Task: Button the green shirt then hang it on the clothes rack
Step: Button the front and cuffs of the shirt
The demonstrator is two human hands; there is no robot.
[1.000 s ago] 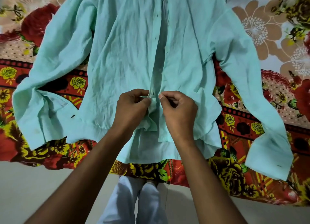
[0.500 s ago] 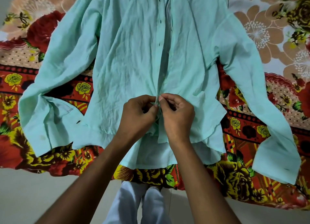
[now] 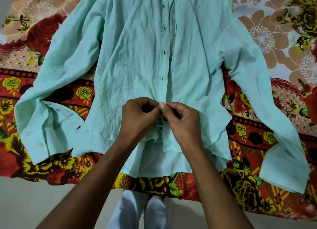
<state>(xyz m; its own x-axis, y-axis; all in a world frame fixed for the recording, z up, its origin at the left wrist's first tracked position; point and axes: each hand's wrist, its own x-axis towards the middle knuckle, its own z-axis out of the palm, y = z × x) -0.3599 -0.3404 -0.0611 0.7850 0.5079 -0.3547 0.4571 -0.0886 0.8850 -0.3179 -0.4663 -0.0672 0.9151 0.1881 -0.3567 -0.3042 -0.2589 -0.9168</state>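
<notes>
A pale green shirt (image 3: 130, 57) lies spread front-up on a flowered bedsheet (image 3: 267, 40), sleeves out to both sides. Small dark buttons run down its middle placket, closed above my hands. My left hand (image 3: 139, 117) and my right hand (image 3: 183, 120) meet at the lower placket. Each pinches one edge of the fabric between thumb and fingers, fingertips touching. The fabric is bunched just under my hands, and the hem below them hangs open. The button under my fingers is hidden. No clothes rack is in view.
The red, yellow and beige sheet covers a bed whose front edge (image 3: 154, 182) runs across the lower frame. Below it lie a pale floor (image 3: 34, 203) and my legs in light trousers (image 3: 137, 211). The left cuff (image 3: 51, 139) lies folded back.
The shirt's hem has slid slightly down in the view. Both hands have closed together on the lower placket, fingertips now touching, and stay at the same spot on the shirt.
</notes>
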